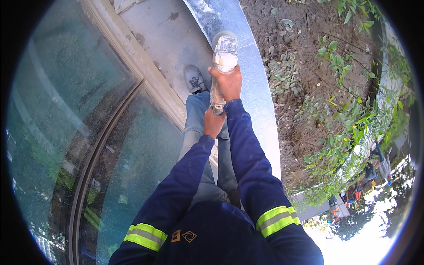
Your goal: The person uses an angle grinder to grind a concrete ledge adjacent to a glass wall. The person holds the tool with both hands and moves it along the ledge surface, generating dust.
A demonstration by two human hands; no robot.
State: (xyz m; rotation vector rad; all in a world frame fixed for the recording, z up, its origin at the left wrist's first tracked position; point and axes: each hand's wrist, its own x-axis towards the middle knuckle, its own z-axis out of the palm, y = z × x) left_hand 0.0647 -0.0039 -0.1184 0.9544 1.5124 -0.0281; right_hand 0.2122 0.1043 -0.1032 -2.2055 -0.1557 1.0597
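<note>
An angle grinder point(225, 59), coated in pale dust with orange patches, is gripped in both my hands. My right hand point(229, 84) wraps around its body just behind the head. Lower down, my left hand point(213, 123) closes around the rear end near my legs. The round disc end of the grinder lies over the curved grey stone coping point(258, 106), close to its inner edge; whether it touches cannot be told. Dust whitens the coping beyond the tool.
Glass panels point(145, 145) in a pale frame point(132, 53) run along my left. My shoe point(194, 78) rests on the concrete floor point(176, 44). Right of the coping are soil with dry leaves point(291, 88) and leafy branches point(353, 128). Several people appear far off at the lower right.
</note>
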